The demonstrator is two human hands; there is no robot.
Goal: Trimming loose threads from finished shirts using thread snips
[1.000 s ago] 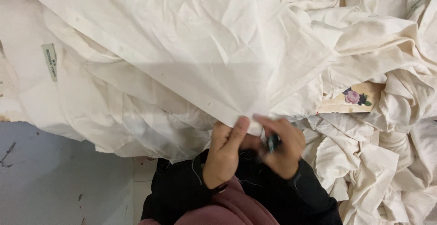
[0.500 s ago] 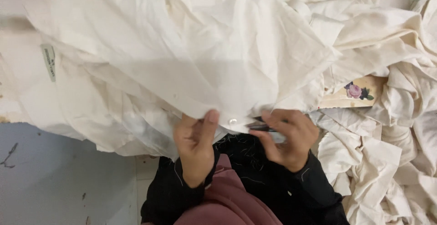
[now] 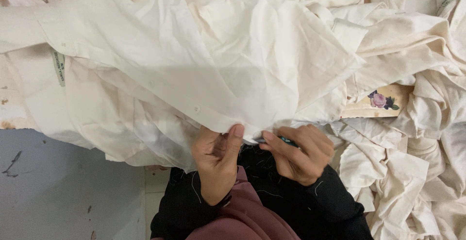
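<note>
Both hands work at the near hem of a cream shirt [image 3: 204, 65] spread over a heap of pale cloth [image 3: 417, 172]. Left hand [image 3: 217, 160] pinches the hem between thumb and fingers. Right hand [image 3: 296, 152] has its fingers curled together around a small teal tool [image 3: 286, 141] touching the hem.

Table [image 3: 8, 105]: pale worn top, visible only at left edge, otherwise buried under heap of cream garments [image 3: 272, 50]. Rose-printed card [image 3: 376, 101] among folds, right. Grey floor [image 3: 63, 191] below, lower left.
</note>
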